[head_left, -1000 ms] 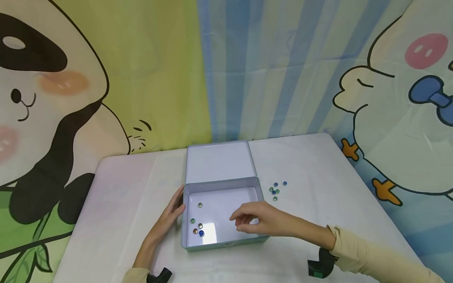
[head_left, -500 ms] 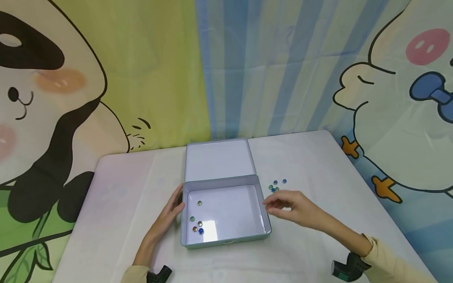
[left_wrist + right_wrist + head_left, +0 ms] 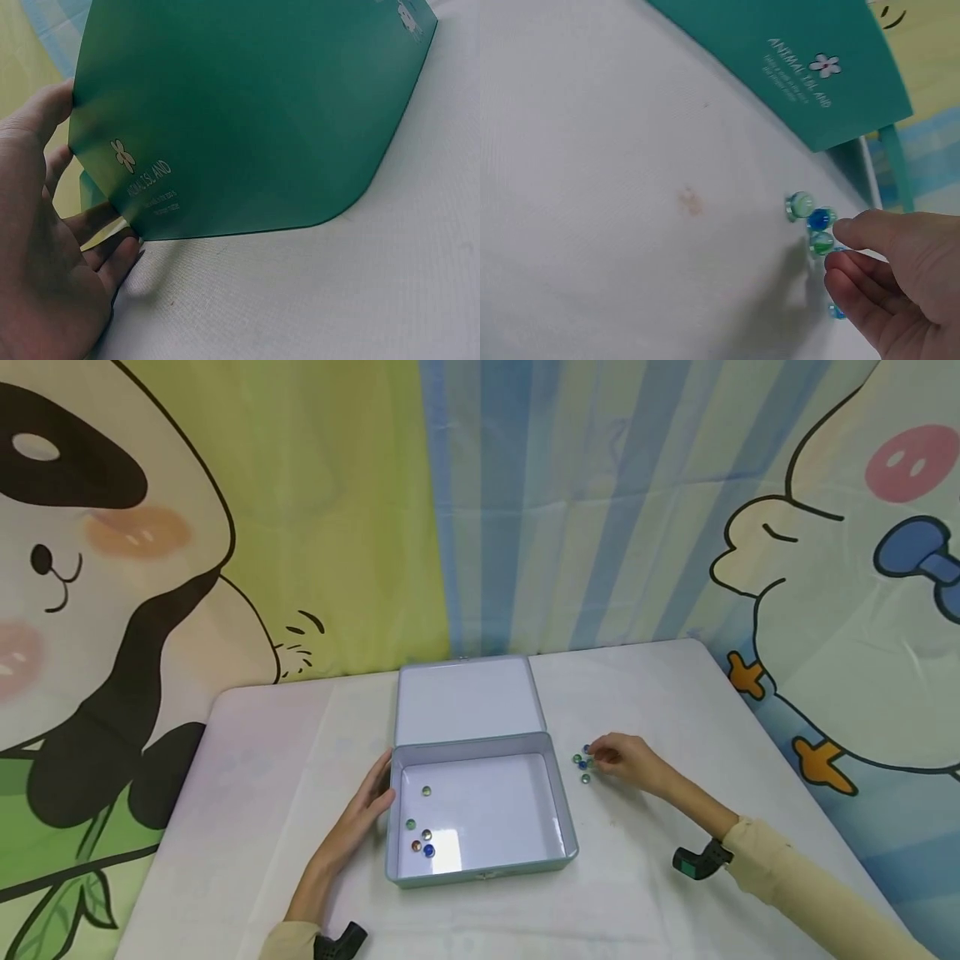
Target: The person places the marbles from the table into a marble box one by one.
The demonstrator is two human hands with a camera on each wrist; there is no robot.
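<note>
The left hand [image 3: 358, 821] rests against the left wall of a shallow green tin box [image 3: 480, 875], thumb at the rim, as the left wrist view shows. Several glass marbles lie in the box's left part, among them a blue marble [image 3: 429, 851] and an orange-brown marble [image 3: 416, 846]. To the right of the box, the right hand [image 3: 626, 762] reaches down over a loose cluster of marbles. In the right wrist view its thumb and fingertips stand slightly apart, right by a green marble [image 3: 822, 242] and a blue marble [image 3: 820, 219]. Part of the cluster is hidden behind the hand.
The box's hinged lid [image 3: 470, 700] lies opened back behind it. A white cloth covers the table [image 3: 660, 893]. Printed cartoon curtains [image 3: 570, 510] stand close behind and beside the table.
The right hand has moved from over the box, across its right wall, out to the marbles on the table. The left hand has stayed at the box's left side.
</note>
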